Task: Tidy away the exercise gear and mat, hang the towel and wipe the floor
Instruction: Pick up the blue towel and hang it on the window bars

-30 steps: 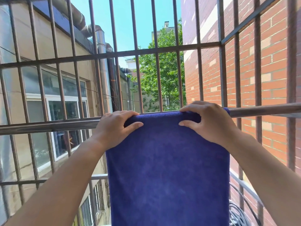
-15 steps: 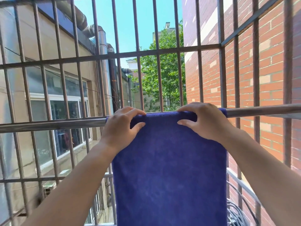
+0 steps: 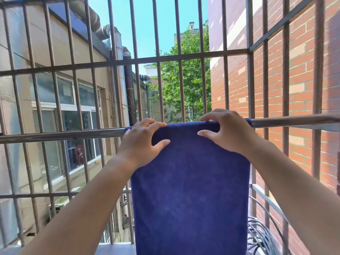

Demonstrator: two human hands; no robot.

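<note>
A dark blue towel (image 3: 189,190) hangs flat over a horizontal metal rail (image 3: 60,134) inside a barred window cage. My left hand (image 3: 141,144) rests on the towel's top left corner, fingers hooked over the rail and thumb spread across the front of the cloth. My right hand (image 3: 228,131) sits on the top right corner the same way, fingers arched over the rail and thumb pointing left. Both hands pinch the towel's fold against the rail.
Vertical and horizontal iron bars (image 3: 180,57) close off the front and right side. A red brick wall (image 3: 294,85) stands to the right, a beige building with windows (image 3: 73,111) to the left. Coiled grey cables (image 3: 261,234) lie at the lower right.
Both hands have stayed on the towel's top edge. The fingers have loosened from a tight clamp to an arched hold, and the fold along the rail now lies flatter.
</note>
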